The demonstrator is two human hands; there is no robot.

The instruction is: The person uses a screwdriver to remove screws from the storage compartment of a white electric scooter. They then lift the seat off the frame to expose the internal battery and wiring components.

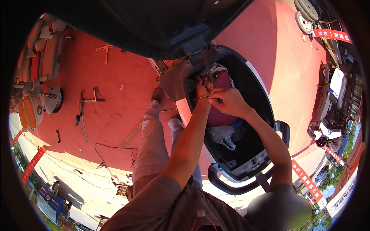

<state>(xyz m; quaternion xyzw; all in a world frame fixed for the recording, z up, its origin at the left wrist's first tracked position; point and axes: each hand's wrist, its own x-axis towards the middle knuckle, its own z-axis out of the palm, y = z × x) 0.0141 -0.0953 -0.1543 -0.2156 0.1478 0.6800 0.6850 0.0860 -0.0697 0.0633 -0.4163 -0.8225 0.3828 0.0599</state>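
Note:
Both my hands are inside the open storage compartment (266, 115) of a scooter, under its raised black seat (154, 27). My left hand (202, 87) has its fingers curled in beside a maroon bag (221, 118); what they hold, if anything, is hidden. A thin band (204, 97) circles my left wrist. Close against that wrist, the fingers of my right hand (230, 101) are bent and pinched together. I cannot make out anything between them. A clear plastic bag (222, 135) lies nearer me in the compartment.
The scooter's black rear grab rail (227, 190) curves near my right side. On the red floor at left lie a metal frame piece (81, 111), a cable (98, 144) and a wooden strip (132, 134). Other vehicles (333, 100) stand at far right.

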